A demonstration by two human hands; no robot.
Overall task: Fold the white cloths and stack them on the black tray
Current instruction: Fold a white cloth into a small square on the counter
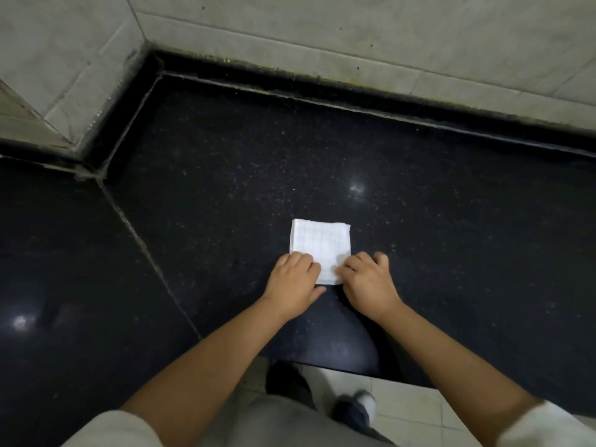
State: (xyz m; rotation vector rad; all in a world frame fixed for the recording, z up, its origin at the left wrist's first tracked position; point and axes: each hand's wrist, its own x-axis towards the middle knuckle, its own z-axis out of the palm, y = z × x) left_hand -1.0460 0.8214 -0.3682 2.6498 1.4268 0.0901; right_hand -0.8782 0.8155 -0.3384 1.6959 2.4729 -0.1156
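Head view, one item in work: white cloth (321, 241), folded to a small square, lying flat on the black counter (451, 221) near its front edge, directly ahead of the person. Left hand (295, 282): fingers curled down over the cloth's near left corner, apparently gripping the edge. Right hand (367, 279): fingers bent onto the near right corner, likewise seeming to pinch it; the fingertips are hidden, so the exact hold cannot be told. Black tray: not in view. Risks, as judged: the polished stone looks slick, so the cloth may slide rather than crease if pulled; uneven lifting by the two hands would skew the fold; layers may spring open on release. Surroundings: speckled, glossy black stone with light reflections, a seam running diagonally at left, pale tiled wall (354, 24) behind with grimy grout at the corner, light floor tiles (403, 411) below.
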